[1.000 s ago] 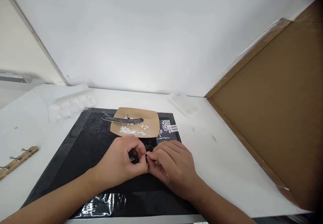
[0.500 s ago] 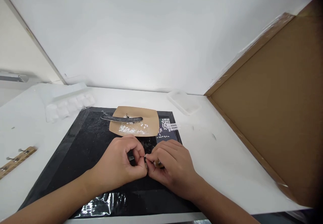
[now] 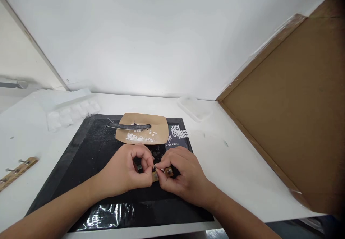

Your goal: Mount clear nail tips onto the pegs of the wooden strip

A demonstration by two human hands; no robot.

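My left hand [image 3: 130, 169] and my right hand [image 3: 184, 170] meet over the black mat [image 3: 81, 163], thumb and forefinger pinched on each. Between the fingertips is something tiny that I cannot make out. Just below them, partly hidden by the fingers, a small wooden strip [image 3: 169, 171] with metal fittings lies on the mat. Beyond my hands a brown paper tray [image 3: 159, 124] holds small white pieces [image 3: 134, 137]. Across that tray rests a dark curved nail file [image 3: 129, 126], its left end sticking out past the rim.
A dark card [image 3: 172, 145] with rows of small white pieces lies right of the paper tray. Clear plastic trays [image 3: 72, 113] [image 3: 194, 109] stand at the back. Another wooden strip with metal clips [image 3: 20, 170] is at left. A cardboard panel [image 3: 283, 106] rises on the right.
My fingertips stay pinched together, while the hands shift slightly and more of the wooden strip shows beneath them. The whole view has moved a little.
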